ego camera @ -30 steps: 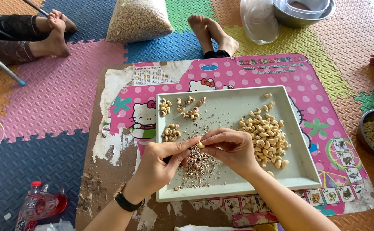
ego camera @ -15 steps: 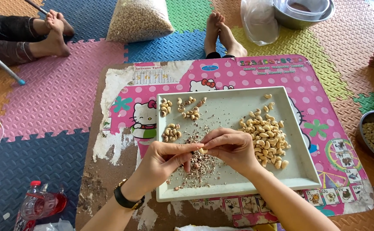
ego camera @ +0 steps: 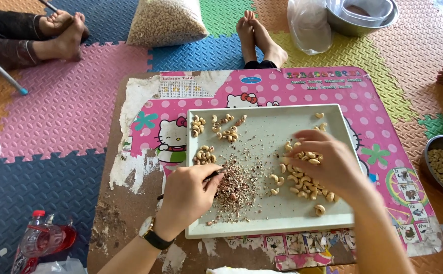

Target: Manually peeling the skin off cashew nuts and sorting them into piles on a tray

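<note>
White tray (ego camera: 267,226) holding cashews (ego camera: 307,185) and husk scraps (ego camera: 236,187), right hand (ego camera: 325,162) fingers spread over cashews, left hand (ego camera: 188,195) fingers pinching thin tool (ego camera: 212,175)

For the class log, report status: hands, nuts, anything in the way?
Left hand grips a thin dark tool over the peel scraps. Right hand spread on the cashew pile, grip unclear. Tray otherwise unobstructed.

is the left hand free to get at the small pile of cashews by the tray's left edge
Probably yes: the left hand sits just below that small pile with only bare tray between, though its fingers already hold a thin dark tool.
</note>
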